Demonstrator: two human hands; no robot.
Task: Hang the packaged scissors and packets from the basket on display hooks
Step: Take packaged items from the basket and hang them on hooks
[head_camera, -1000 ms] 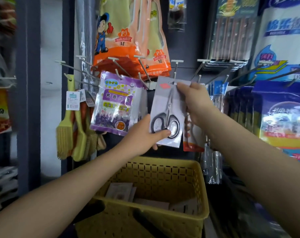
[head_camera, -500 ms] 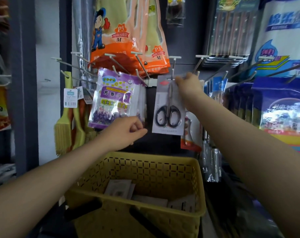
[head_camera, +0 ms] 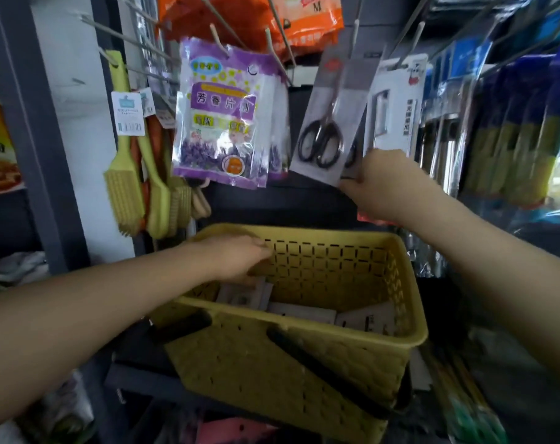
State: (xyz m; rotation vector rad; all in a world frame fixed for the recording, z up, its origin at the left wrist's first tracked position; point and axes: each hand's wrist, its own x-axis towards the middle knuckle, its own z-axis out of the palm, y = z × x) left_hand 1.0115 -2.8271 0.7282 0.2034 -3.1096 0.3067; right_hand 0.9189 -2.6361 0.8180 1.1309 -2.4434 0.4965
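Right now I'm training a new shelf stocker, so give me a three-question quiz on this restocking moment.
1. True or false: the scissors pack hangs on a hook.
2. Which hand reaches into the yellow basket: A left hand, B right hand?
3. What hangs just left of the scissors pack?

Key: 1 true. 2 A. 3 The purple fragrance packet.

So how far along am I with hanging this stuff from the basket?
Done: one scissors pack hangs on a display hook beside the purple packets. In hand: your right hand pinches that pack's bottom corner, which hangs tilted, while your left hand reaches into the yellow basket. Left: several pale packs lie on the basket floor, waiting for hooks.
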